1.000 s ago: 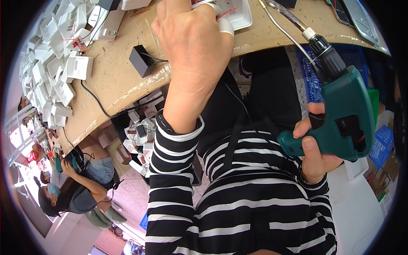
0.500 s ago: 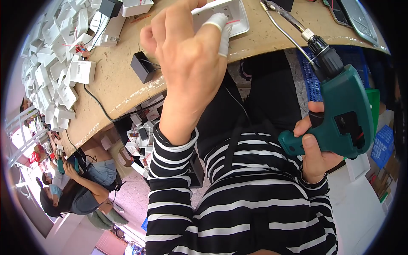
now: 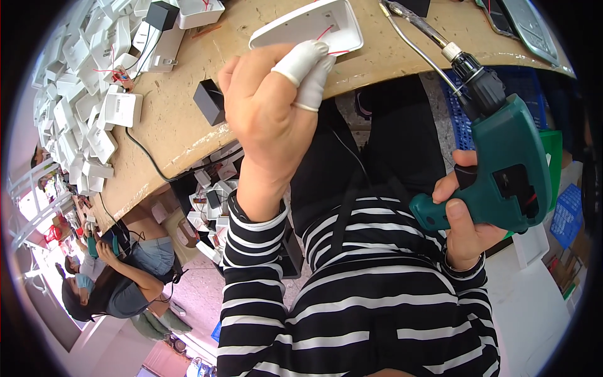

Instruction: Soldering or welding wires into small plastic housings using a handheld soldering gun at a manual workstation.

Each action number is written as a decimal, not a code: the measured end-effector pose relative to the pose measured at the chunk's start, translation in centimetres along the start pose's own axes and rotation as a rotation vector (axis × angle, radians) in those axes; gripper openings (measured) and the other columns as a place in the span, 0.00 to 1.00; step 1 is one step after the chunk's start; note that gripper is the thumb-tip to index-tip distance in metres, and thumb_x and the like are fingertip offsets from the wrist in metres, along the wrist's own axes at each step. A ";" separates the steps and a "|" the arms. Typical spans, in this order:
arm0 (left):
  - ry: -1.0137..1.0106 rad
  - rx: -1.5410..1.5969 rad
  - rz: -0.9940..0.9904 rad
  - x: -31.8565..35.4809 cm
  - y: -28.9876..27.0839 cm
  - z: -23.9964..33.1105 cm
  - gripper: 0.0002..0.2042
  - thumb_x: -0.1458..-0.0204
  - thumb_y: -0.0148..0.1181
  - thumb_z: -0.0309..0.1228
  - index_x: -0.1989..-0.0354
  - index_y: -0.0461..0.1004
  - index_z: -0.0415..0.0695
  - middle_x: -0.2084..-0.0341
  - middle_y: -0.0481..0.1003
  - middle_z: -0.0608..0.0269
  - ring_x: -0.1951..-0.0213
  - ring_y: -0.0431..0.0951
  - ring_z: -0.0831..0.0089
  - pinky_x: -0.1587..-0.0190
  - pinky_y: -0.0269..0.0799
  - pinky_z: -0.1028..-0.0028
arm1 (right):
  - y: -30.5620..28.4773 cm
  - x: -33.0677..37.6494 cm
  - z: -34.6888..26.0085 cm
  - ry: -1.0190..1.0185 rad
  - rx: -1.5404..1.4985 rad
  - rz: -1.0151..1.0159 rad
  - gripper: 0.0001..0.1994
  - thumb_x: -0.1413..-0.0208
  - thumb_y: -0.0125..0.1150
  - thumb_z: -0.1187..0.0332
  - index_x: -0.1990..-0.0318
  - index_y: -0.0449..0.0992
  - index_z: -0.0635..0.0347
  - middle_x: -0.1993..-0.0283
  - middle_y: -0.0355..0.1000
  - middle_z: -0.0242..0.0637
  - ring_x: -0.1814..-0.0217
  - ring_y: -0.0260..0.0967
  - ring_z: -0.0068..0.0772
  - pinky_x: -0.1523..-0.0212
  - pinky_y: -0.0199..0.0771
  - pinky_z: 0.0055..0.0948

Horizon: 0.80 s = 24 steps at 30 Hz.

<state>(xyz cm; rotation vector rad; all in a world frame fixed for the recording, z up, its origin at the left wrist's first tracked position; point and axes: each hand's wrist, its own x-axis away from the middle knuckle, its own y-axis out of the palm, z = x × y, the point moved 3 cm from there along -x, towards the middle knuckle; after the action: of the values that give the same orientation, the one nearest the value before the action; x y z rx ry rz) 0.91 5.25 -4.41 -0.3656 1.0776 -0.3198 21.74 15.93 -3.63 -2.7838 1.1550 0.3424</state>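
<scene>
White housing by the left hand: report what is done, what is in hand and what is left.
Done: many white housings lie heaped at the bench's left end, though whether they are finished cannot be told. In hand: the left hand, wearing white finger cots, touches an open white housing with red wires showing; the right hand holds a green power screwdriver away from it. Left: the screwdriver has not yet met this housing.

Black-and-white striped long sleeves — cuffs at both wrists; white finger cots [image 3: 300,61] cover two fingertips of the left hand [image 3: 270,119].
</scene>
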 end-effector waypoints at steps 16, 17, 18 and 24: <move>0.102 -0.548 -0.159 -2.3 1.4 1.0 0.09 0.65 0.63 0.28 0.71 0.76 0.45 0.65 0.71 0.65 0.65 0.69 0.68 0.56 0.53 0.68 | -0.5 0.0 0.3 -0.083 0.001 -0.163 0.27 0.58 0.56 0.79 0.47 0.56 0.73 0.54 0.66 0.55 0.72 0.70 0.31 0.71 0.72 0.24; 0.104 -0.508 -0.123 -2.4 1.7 1.1 0.04 0.64 0.61 0.27 0.76 0.77 0.45 0.68 0.73 0.68 0.66 0.70 0.73 0.53 0.52 0.69 | -0.5 -0.1 0.2 -0.080 0.023 -0.223 0.27 0.58 0.56 0.80 0.48 0.57 0.73 0.54 0.66 0.56 0.71 0.70 0.32 0.71 0.73 0.25; 0.102 -0.507 -0.126 -2.4 1.9 1.1 0.04 0.64 0.61 0.27 0.76 0.77 0.45 0.68 0.73 0.68 0.66 0.70 0.73 0.53 0.52 0.69 | -0.4 -0.2 0.2 -0.077 0.044 -0.283 0.26 0.58 0.56 0.81 0.48 0.57 0.74 0.54 0.66 0.56 0.71 0.70 0.32 0.70 0.73 0.25; 0.073 -0.494 -0.155 -2.5 2.3 1.1 0.03 0.64 0.59 0.25 0.78 0.76 0.42 0.68 0.73 0.67 0.66 0.71 0.72 0.52 0.54 0.68 | -0.2 -0.4 0.5 -0.104 0.071 -0.327 0.29 0.59 0.56 0.82 0.46 0.55 0.74 0.54 0.65 0.56 0.71 0.70 0.33 0.71 0.74 0.26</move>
<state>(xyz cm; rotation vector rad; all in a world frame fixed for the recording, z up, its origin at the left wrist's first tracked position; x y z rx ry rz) 0.93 8.52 -2.96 -0.8872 1.1983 -0.2012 21.53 16.39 -4.03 -2.7890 0.6609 0.3969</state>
